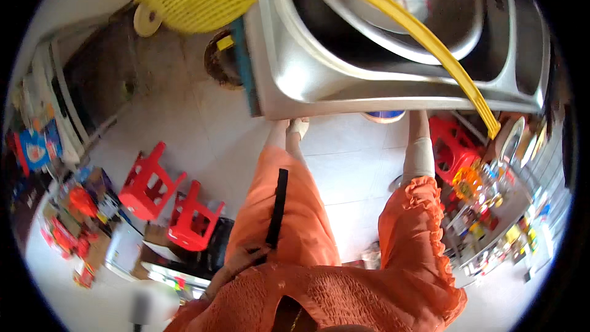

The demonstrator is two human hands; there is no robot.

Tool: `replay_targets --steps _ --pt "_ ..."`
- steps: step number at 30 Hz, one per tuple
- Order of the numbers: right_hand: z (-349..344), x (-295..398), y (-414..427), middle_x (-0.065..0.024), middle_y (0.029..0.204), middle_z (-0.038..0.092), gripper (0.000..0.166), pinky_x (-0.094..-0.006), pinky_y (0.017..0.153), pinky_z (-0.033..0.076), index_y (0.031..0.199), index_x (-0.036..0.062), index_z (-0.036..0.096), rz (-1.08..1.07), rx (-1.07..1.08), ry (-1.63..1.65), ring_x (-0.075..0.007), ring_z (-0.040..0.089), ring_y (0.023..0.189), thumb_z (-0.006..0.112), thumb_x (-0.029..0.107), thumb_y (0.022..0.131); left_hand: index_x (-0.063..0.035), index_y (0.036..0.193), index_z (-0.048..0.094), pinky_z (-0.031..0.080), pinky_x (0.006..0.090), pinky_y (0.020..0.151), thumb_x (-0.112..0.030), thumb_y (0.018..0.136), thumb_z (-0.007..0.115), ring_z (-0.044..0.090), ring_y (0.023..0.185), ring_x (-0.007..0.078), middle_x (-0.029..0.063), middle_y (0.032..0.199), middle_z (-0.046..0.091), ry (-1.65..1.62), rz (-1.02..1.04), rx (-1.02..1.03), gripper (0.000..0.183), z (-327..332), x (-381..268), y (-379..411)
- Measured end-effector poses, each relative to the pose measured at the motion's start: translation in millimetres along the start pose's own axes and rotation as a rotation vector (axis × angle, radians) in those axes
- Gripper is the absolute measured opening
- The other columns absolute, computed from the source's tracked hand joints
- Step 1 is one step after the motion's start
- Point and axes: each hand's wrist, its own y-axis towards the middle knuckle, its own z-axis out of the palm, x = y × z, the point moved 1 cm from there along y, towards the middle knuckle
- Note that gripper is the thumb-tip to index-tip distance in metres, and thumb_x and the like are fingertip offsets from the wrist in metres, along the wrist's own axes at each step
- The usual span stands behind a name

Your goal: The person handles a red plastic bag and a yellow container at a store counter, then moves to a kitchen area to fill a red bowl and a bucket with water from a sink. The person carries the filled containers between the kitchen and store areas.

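My left hand (246, 260) is low in front of my orange clothing (295, 221), its fingers around the lower end of a black strap (278, 207). My right forearm in a beige sleeve cover (418, 161) reaches beneath the front edge of a stainless steel sink (295, 78); that hand is out of view. A round metal basin (474, 18) sits inside the sink, with thin red lines or sticks, blurred, in it. Across the top lies a yellow plastic mesh strainer or basket (203, 0), its long curved handle (415, 27) crossing over the sink. What holds it is not visible.
Red plastic stools (150, 186) (193, 221) stand behind on the left, another red stool (451, 147) at right. Beside it a cluttered table (511, 212) carries bottles and jars. A round dark container (216, 62) is left of the sink on the tiled floor (198, 115).
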Motion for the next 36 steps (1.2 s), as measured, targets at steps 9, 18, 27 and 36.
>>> replay_targets --steps 9,18,27,36 --pt "3.1 28.2 31.6 -0.0039 0.084 0.059 0.024 -0.0322 0.062 0.053 0.098 0.0081 0.054 0.027 0.093 0.040 -0.0173 0.060 0.074 0.063 0.026 0.084 -0.0047 0.095 0.069 0.045 0.0243 0.071 -0.025 0.084 0.065 0.056 0.077 0.0077 0.0016 0.085 0.065 -0.038 -0.040 -0.072 0.023 14.9 11.3 1.7" --pt "0.8 55.7 48.3 0.0000 0.074 0.056 0.021 -0.0318 0.063 0.052 0.087 0.0095 0.057 0.068 0.176 -0.014 -0.0159 0.057 0.070 0.068 0.026 0.082 0.0002 0.092 0.068 0.047 0.0245 0.073 -0.018 0.084 0.066 0.060 0.081 0.0099 0.0048 0.085 0.066 -0.321 0.055 -0.072 0.020 28.4 22.5 12.1" --pt "22.5 66.3 37.1 -0.0074 0.080 0.061 0.033 -0.0355 0.064 0.056 0.095 0.0057 0.057 0.080 0.070 -0.132 -0.0196 0.059 0.064 0.067 0.034 0.082 0.0015 0.092 0.068 0.047 0.0245 0.076 -0.015 0.082 0.067 0.061 0.084 0.0110 0.0062 0.088 0.067 -0.400 0.137 -0.076 0.020 41.7 52.9 30.7" --pt "12.7 38.9 11.5 -0.0098 0.088 0.063 0.026 -0.0384 0.075 0.054 0.096 0.0059 0.057 0.115 0.180 -0.026 -0.0256 0.062 0.079 0.063 0.029 0.086 0.0003 0.089 0.068 0.047 0.0247 0.074 -0.013 0.082 0.067 0.060 0.081 0.0111 0.0054 0.084 0.067 -0.436 0.157 -0.066 0.015 52.6 61.9 36.7"
